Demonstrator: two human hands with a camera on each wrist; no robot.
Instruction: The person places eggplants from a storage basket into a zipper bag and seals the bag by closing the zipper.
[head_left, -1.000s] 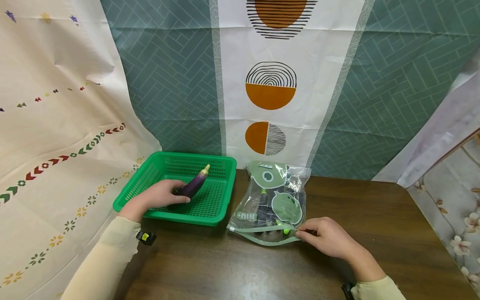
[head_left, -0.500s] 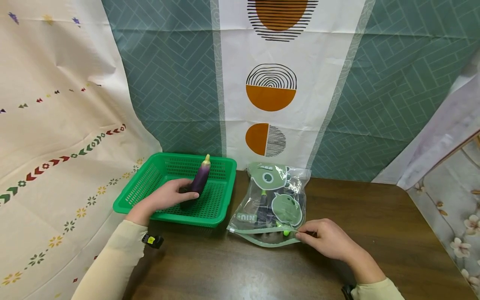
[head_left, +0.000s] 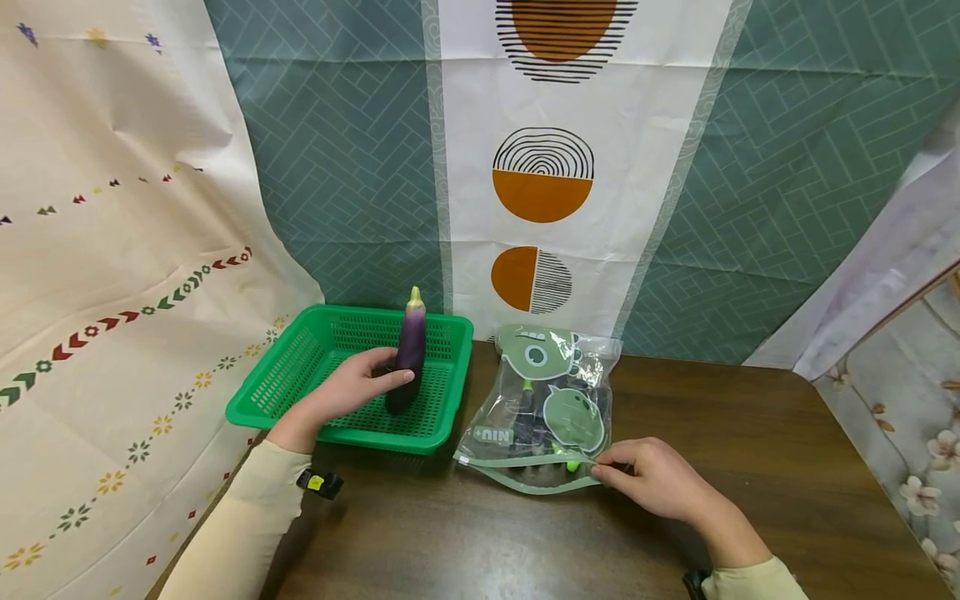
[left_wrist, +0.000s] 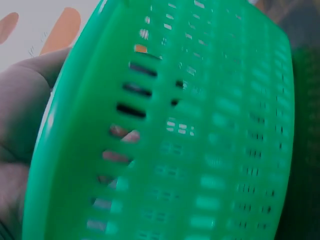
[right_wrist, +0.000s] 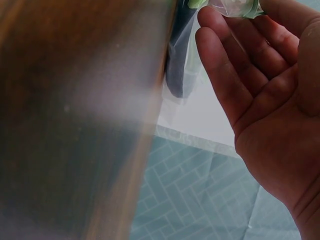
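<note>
My left hand [head_left: 352,389] grips a purple eggplant [head_left: 412,342] by its side, over the green plastic basket [head_left: 315,432]. The eggplant stands nearly upright, its pale stem end up. In the left wrist view the basket wall [left_wrist: 165,150] hides most of the hand. My right hand [head_left: 660,479] pinches the right end of the open mouth of a clear zip bag [head_left: 487,417], which lies on the table. Dark eggplants [head_left: 526,412] with green ends show inside the bag. The right wrist view shows the fingers holding the bag's edge [right_wrist: 245,9].
The brown wooden table [head_left: 465,542] carries the basket at left and the bag at its right. A patterned curtain [head_left: 360,150] hangs right behind both. Cream cloth [head_left: 127,292] with printed flowers lies along the left side.
My left hand has moved right and slightly up with the eggplant, which has turned from slanting to nearly upright. The right hand stays on the bag's edge.
</note>
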